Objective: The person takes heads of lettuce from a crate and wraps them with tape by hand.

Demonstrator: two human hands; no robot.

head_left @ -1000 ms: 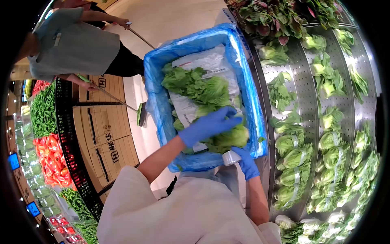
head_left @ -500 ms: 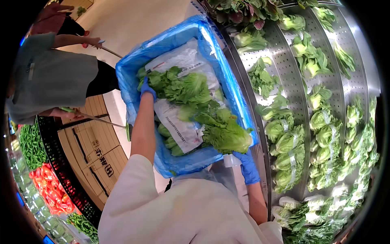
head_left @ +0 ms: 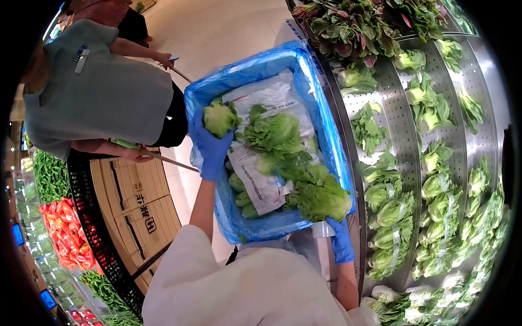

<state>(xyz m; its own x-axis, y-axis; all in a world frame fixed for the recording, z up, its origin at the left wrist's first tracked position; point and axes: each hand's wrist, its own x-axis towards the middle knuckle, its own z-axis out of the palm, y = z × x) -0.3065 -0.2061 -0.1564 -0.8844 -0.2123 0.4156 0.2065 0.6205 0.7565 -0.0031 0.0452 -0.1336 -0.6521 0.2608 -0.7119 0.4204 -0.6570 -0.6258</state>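
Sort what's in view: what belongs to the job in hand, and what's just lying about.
Likely part of the job:
lettuce head in the left hand
white roll at the right hand
blue-lined crate, its loose lettuce and printed white sheet

Just around:
red peppers
green chillies
co-worker's long-handled tool

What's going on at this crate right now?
A person in blue gloves holds a small lettuce head in the left hand, at the left side of the blue-lined crate. The right hand holds a white roll-like item by the near right corner. More lettuce and printed white sheets lie inside. Beyond, a co-worker grips long-handled tools.
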